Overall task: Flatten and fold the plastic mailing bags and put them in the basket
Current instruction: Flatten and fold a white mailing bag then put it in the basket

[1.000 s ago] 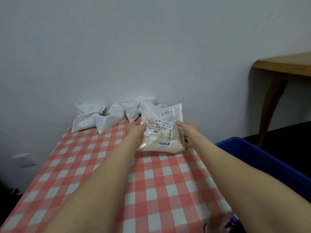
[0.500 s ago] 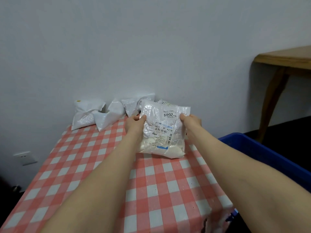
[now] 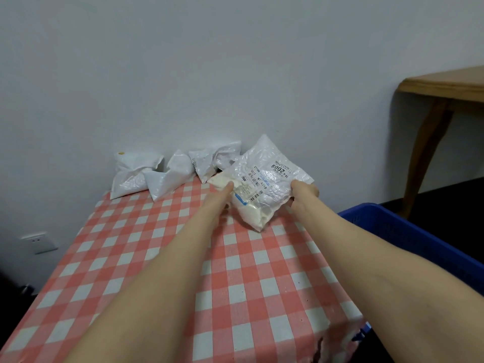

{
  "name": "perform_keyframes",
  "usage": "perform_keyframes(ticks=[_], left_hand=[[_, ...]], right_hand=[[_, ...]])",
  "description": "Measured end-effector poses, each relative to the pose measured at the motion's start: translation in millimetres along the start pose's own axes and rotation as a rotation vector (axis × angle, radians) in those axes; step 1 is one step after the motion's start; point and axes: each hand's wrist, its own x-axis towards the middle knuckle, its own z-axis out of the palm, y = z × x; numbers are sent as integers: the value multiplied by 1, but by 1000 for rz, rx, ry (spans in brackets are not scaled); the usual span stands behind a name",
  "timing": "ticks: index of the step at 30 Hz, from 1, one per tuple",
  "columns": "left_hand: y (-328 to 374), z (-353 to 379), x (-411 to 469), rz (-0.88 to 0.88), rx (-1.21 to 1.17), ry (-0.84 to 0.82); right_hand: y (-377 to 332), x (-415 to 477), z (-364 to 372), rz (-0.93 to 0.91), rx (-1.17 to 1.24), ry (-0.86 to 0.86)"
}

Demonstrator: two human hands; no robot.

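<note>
- Since half a second ago the mailing bag (image 3: 264, 179) has been turned in the hands. It faced the camera squarely then; it now sits on the diagonal, with one corner up toward the wall (image 3: 235, 61) and another down toward the cloth.
- Head view: the left hand (image 3: 218, 199) has its grip on the bag's left corner. The thumb lies on top and the fingers are hidden underneath.
- The right hand (image 3: 305, 192) grips the bag's right edge, with the thumb over the crinkled plastic and the fingers curled behind it.
- The bag is puffy and creased, and its printed label (image 3: 258, 183) slants across the front.
- The bag is over the far right part of the tabletop (image 3: 157, 258), which is covered in a red-and-white checked cloth. Its lowest corner seems to touch the cloth, though that is hard to tell from this angle.
- Four white bags (image 3: 170, 176) lie in a row along the tabletop's far edge against the wall, just behind and left of the held one.
- The blue basket (image 3: 392, 231) stands beside the tabletop on the right, below its level.
- A wooden table (image 3: 445, 85) stands further right, and a wall socket (image 3: 39, 241) is low on the left.
</note>
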Motion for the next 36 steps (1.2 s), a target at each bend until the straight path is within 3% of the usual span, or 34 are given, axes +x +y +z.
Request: perform_keyframes(ticks=[3,6,14,21,31,33,36], left_hand=[[0,14,1,-4,-78,-29],[2,14,12,96,-117,46],[2,7,5,108,93,-9],[-15,-1,11,189,445,196],[-17,-5,14,122,666,220],[-11,-5,11,162,703,268],[-3,-5,6,360,831,377]], right_hand=[[1,-6,-1,61,32,-64],[-1,-2,-11,54,-89,-105],[3,17,-19,-18,-366,-201],[22,14,-20,-185,-793,-159],[22,14,-21,-265,-1056,-143],[16,10,-19,-325,-1060,-107],[8,7,-12,-522,-1098,-97]])
